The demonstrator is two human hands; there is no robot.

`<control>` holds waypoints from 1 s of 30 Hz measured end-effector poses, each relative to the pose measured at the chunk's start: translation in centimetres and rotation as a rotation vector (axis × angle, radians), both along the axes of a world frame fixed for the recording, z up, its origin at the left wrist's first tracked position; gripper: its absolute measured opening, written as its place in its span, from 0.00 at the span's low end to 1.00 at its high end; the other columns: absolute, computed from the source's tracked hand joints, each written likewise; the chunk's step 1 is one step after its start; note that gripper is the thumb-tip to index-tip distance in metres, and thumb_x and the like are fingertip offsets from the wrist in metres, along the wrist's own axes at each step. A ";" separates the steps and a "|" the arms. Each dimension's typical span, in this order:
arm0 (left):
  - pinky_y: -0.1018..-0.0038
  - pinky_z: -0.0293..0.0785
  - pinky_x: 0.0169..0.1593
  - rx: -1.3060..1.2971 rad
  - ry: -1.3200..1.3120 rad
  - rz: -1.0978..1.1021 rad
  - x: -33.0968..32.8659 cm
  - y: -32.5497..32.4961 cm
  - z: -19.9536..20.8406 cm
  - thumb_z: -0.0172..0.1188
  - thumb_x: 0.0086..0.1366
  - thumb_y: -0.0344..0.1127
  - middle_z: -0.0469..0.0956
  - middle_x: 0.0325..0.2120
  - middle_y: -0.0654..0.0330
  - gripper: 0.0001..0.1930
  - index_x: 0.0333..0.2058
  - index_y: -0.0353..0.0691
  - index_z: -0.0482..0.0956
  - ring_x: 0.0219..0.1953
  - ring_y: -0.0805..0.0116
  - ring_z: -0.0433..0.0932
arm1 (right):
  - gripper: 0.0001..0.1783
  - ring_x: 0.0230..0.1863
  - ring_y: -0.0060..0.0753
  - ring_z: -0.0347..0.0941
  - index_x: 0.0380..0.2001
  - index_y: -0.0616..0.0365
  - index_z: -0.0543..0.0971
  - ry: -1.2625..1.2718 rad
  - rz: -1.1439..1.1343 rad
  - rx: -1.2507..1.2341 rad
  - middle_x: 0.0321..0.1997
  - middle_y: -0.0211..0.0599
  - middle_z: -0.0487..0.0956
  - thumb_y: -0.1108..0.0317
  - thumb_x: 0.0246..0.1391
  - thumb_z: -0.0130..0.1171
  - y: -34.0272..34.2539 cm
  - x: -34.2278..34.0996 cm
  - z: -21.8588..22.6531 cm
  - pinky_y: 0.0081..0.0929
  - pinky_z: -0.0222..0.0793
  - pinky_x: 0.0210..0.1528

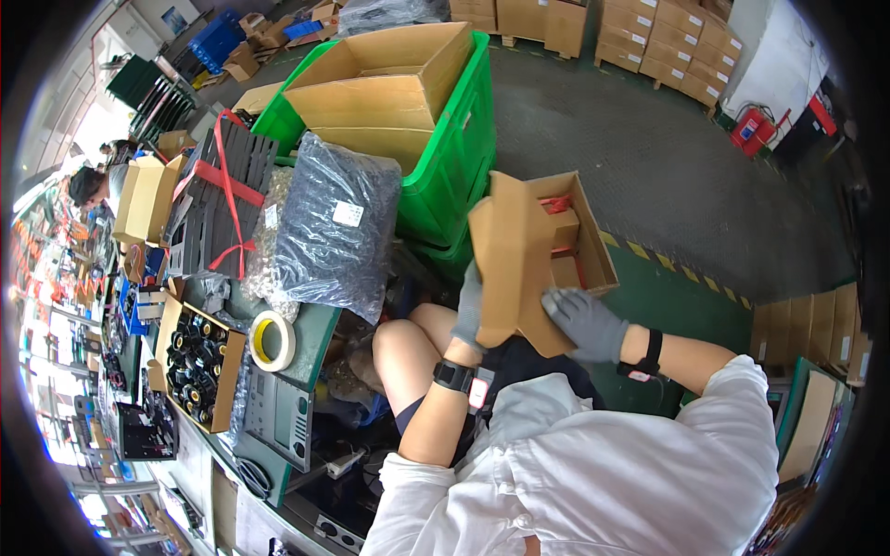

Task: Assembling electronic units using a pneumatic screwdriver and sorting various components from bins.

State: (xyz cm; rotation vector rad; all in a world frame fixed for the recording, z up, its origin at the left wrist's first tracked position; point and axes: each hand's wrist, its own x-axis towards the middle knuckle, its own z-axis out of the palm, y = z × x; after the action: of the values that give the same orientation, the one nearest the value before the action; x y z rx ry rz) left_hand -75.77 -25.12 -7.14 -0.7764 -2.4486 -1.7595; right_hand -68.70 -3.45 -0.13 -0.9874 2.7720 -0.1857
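Note:
Between my hands, a brown cardboard box [515, 264] is held tilted in front of my lap, its flaps standing up and bent. My left hand [470, 310], in a grey glove, grips its left side, with the fingers partly hidden behind the cardboard. Also gloved in grey, my right hand [585, 324] holds the lower right edge, its fingers bent against the board. Just beyond is a larger open carton [593, 236], with smaller brown boxes [562, 229] and red pieces inside it.
A big green bin [454, 139] bearing a large open carton [366, 97] stands ahead. On the left-hand bench are a plastic-wrapped bundle [338, 222], a tape roll [273, 341] and a box of black parts [197, 366]. Stacked cartons [807, 329] stand at right. A person [93, 185] is far left.

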 end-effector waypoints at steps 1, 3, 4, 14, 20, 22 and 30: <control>0.71 0.75 0.48 0.285 -0.328 0.016 -0.2 0.5 0.5 0.61 0.59 0.30 0.72 0.50 0.54 0.30 0.59 0.35 0.58 0.47 0.63 0.75 | 0.52 0.64 0.57 0.55 0.61 0.67 0.53 -0.114 -0.023 -0.037 0.62 0.57 0.59 0.55 0.37 0.67 -0.1 0.3 0.3 0.42 0.51 0.66; 0.72 0.75 0.47 0.739 -0.690 -0.040 -0.3 0.9 1.6 0.64 0.57 0.30 0.72 0.50 0.54 0.34 0.59 0.34 0.56 0.47 0.66 0.74 | 0.52 0.66 0.56 0.53 0.63 0.66 0.50 -0.210 -0.102 -0.106 0.63 0.57 0.58 0.56 0.40 0.66 0.0 0.4 1.1 0.41 0.52 0.66; 0.72 0.75 0.47 0.701 -0.699 0.019 -0.3 1.1 2.2 0.64 0.57 0.30 0.72 0.50 0.54 0.34 0.59 0.34 0.56 0.47 0.66 0.74 | 0.52 0.67 0.55 0.52 0.65 0.65 0.48 -0.287 -0.170 -0.200 0.65 0.56 0.57 0.56 0.43 0.65 0.2 0.3 1.4 0.40 0.52 0.66; 0.57 0.76 0.38 -0.280 -0.109 0.260 3.9 5.0 5.9 0.66 0.47 0.46 0.71 0.48 0.41 0.46 0.61 0.34 0.53 0.38 0.44 0.78 | 0.64 0.67 0.37 0.54 0.67 0.65 0.40 -0.422 -0.461 -1.256 0.65 0.48 0.57 0.56 0.38 0.73 -2.7 -4.6 2.0 0.32 0.51 0.67; 0.58 0.65 0.54 -0.470 0.295 0.180 2.2 5.6 5.8 0.65 0.49 0.42 0.62 0.58 0.45 0.38 0.58 0.36 0.61 0.49 0.42 0.69 | 0.44 0.50 0.31 0.70 0.56 0.67 0.59 -0.305 -0.749 -1.371 0.49 0.42 0.72 0.63 0.38 0.70 -1.6 -7.1 1.0 0.29 0.67 0.52; 0.63 0.67 0.52 -0.537 0.349 0.085 1.2 5.7 5.6 0.65 0.52 0.45 0.65 0.56 0.45 0.38 0.58 0.34 0.61 0.48 0.49 0.71 | 0.34 0.43 0.30 0.73 0.48 0.68 0.69 -0.427 -0.854 -1.481 0.41 0.40 0.76 0.61 0.39 0.67 0.5 -7.7 -1.1 0.28 0.70 0.46; 0.81 0.72 0.31 0.431 -0.492 0.371 0.1 -0.4 5.1 0.50 0.68 0.42 0.74 0.45 0.56 0.28 0.61 0.34 0.57 0.29 0.74 0.76 | 0.36 0.44 0.47 0.76 0.45 0.70 0.74 -0.289 -1.707 -1.028 0.44 0.52 0.78 0.49 0.41 0.64 8.8 -11.9 -15.9 0.34 0.70 0.48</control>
State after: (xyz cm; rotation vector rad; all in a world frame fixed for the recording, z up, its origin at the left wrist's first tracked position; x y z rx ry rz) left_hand -75.62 -25.50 -2.00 0.1570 -2.1047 -2.3840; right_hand -80.59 5.39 -16.07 1.4621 2.2342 -1.7438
